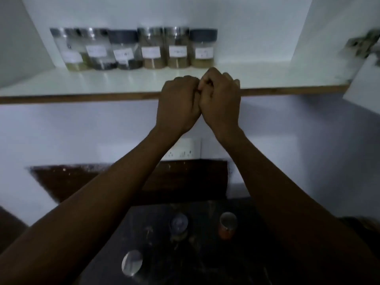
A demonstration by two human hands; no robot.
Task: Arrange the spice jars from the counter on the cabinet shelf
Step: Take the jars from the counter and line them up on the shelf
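Note:
Several labelled spice jars [152, 48] stand in a row at the back left of the white cabinet shelf [102, 83]. Down on the dark counter [205, 254] stand three more jars: a silver-lidded jar [132, 263] at the front left, another [178, 224] in the middle, and an orange-bodied jar [227, 224] to the right. My left hand [176, 103] and my right hand [221, 101] are raised in front of the shelf's edge, both curled into fists and touching each other. Neither hand holds a jar.
The shelf's wooden front edge [82, 98] runs across the view. A cabinet door with a metal hinge [362, 46] stands open at the right. A white wall socket [185, 150] sits under the shelf, behind my forearms.

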